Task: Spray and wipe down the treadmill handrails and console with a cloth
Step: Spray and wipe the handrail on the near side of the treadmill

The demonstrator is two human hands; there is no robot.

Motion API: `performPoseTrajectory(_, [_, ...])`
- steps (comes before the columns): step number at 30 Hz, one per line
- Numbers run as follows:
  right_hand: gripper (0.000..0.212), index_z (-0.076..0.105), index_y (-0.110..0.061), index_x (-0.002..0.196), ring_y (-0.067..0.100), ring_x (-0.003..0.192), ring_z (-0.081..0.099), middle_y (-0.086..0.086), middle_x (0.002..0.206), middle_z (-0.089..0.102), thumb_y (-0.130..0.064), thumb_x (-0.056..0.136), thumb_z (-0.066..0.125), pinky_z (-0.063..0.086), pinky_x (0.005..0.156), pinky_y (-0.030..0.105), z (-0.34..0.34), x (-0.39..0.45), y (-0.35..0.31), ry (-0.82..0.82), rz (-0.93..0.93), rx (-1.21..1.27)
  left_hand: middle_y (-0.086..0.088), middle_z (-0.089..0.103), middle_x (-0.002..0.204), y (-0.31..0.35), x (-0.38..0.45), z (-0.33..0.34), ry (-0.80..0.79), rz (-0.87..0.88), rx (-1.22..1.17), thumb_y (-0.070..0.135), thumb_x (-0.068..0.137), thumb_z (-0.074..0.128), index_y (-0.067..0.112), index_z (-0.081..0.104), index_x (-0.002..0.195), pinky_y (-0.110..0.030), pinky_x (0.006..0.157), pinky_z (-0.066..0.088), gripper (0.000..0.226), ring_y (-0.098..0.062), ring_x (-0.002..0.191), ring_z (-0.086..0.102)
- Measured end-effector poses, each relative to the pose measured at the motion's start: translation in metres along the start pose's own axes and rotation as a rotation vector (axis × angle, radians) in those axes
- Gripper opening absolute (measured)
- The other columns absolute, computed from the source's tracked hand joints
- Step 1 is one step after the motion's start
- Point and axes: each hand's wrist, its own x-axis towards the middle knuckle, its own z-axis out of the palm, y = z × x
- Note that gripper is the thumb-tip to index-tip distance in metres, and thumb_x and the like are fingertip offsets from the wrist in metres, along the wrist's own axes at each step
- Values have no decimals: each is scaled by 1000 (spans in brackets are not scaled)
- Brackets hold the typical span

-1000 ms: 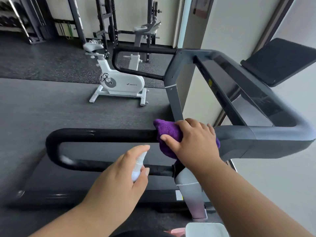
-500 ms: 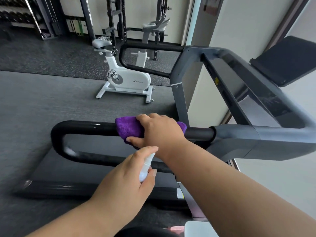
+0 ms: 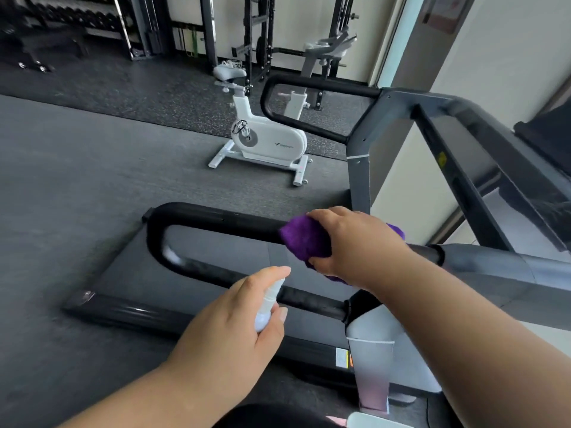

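My right hand (image 3: 355, 242) grips a purple cloth (image 3: 304, 240) wrapped over the top bar of the near black handrail (image 3: 216, 218), a short way left of the grey junction (image 3: 482, 261). My left hand (image 3: 228, 332) holds a small white spray bottle (image 3: 268, 305) upright below the rail's lower bar, with the index finger on top of its nozzle. The treadmill console (image 3: 537, 193) slopes up at the right. The far handrail (image 3: 309, 84) loops out behind it.
The treadmill deck (image 3: 234, 251) lies under the near rail. A white exercise bike (image 3: 268, 143) stands on the dark floor beyond. Weight racks (image 3: 256, 35) line the back wall. A grey upright post (image 3: 360, 174) rises just behind my right hand.
My right hand slid the cloth left along the rail away from the grey junction, then a little back to the right. My left hand kept the bottle in about the same place.
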Motion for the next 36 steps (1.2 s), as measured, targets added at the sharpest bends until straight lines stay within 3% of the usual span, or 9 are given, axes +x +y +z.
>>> performPoseTrajectory(6, [71,44,-27,139,29,106,59,0,123,58,-55,78,67,52,86,41,13,43,-54,21,-58,3,21,57,110,14,8,8,37,111,-3,40,85,53,41,38,134,-9,83,40,51,2,95,57])
performPoseTrajectory(11, [80,40,-39,144,23,105,62,-7,126,59,-63,73,67,52,85,36,9,17,-10,8,-2,59,26,58,104,19,11,11,7,123,-4,45,86,50,42,38,134,-1,83,36,50,6,94,55])
performPoseTrajectory(15, [75,44,-46,136,15,95,63,-16,113,62,-67,69,68,51,84,32,-10,-13,38,-89,105,119,30,55,104,15,11,6,8,106,0,47,86,49,45,35,134,5,82,32,50,18,93,50])
performPoseTrajectory(20, [68,46,-51,129,7,85,63,-20,98,64,-63,68,73,53,80,30,-23,-32,80,-232,232,190,23,60,97,5,9,-5,46,70,27,50,86,46,48,33,132,-16,70,48,48,1,85,58])
performPoseTrajectory(22, [69,46,-49,131,8,85,63,-19,99,64,-61,69,72,53,80,31,-23,-30,75,-239,225,163,25,58,94,0,8,-9,49,47,19,49,88,48,51,30,132,-12,69,45,47,2,86,56])
performPoseTrajectory(28, [74,45,-38,133,23,94,62,-9,113,61,-61,67,68,53,80,36,-7,1,18,-78,34,-4,25,60,105,-2,11,-1,42,10,-20,43,87,53,55,29,129,-1,76,37,50,9,94,53])
performPoseTrajectory(33, [76,42,-32,140,26,93,62,-2,118,59,-51,73,72,53,80,39,10,12,-4,33,-38,25,20,63,102,16,29,14,61,42,-64,40,88,54,54,28,126,-8,74,38,48,-3,92,56])
performPoseTrajectory(36, [89,35,-29,147,25,107,61,-3,132,57,-53,71,75,50,91,36,7,-11,21,35,-5,42,19,63,100,26,34,19,53,60,-78,41,89,53,52,29,127,-26,71,46,46,-8,87,60])
